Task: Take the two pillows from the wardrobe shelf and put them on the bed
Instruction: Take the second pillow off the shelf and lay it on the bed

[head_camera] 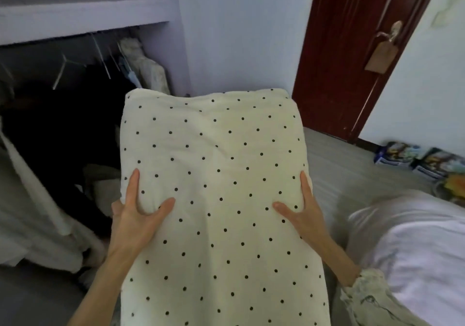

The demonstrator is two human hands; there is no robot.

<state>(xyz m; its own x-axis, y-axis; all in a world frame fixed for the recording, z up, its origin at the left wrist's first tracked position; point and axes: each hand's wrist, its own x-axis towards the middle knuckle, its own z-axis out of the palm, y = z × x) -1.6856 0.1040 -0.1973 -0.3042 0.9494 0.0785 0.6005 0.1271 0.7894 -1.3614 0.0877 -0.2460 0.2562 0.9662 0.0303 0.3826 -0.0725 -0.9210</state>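
Observation:
A cream pillow with black dots (214,174) fills the middle of the view, held out lengthwise in front of me. My left hand (136,215) grips its left edge, thumb pressed into the top and fingers wrapped under the side. My right hand (299,212) grips the right edge the same way. The bed (415,250), covered in rumpled white bedding, lies at the lower right. The open wardrobe (83,16) with its white shelf is at the upper left. No second pillow shows.
Dark clothes and hangers (63,71) hang in the wardrobe below the shelf. A dark red door (352,49) with a handle stands at the upper right. Colourful boxes (417,159) sit on the grey floor by the right wall.

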